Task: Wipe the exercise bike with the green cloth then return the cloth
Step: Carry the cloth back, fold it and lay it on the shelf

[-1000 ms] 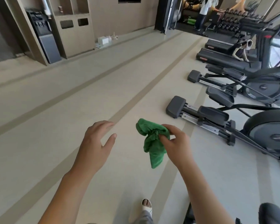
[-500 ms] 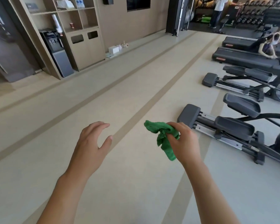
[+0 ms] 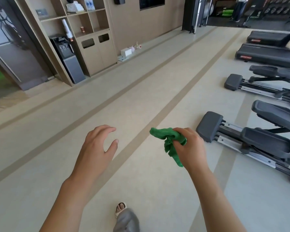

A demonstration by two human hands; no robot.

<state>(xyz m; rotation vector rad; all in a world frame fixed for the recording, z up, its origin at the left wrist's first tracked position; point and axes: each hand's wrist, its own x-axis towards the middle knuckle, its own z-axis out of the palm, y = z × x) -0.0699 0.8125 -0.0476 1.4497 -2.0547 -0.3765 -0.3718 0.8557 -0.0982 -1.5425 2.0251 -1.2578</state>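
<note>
Green cloth [image 3: 170,142], crumpled terry fabric: bunched in the right hand [image 3: 189,148], fingers pinched closed around it, one end hanging below the palm, above the beige floor [image 3: 141,101]. Left hand [image 3: 97,148]: empty, fingers spread and slightly curled, apart from the cloth. Grey-and-black elliptical machine [image 3: 251,141]: stood on the floor, right of the cloth, not touching.

Bare floor [image 3: 141,101] lay open ahead and to the left. Right side blocked by two elliptical trainers [image 3: 251,141] (rear pedals jutting inward). Far left wall: shelving unit [image 3: 90,47], water dispenser [image 3: 68,59].
</note>
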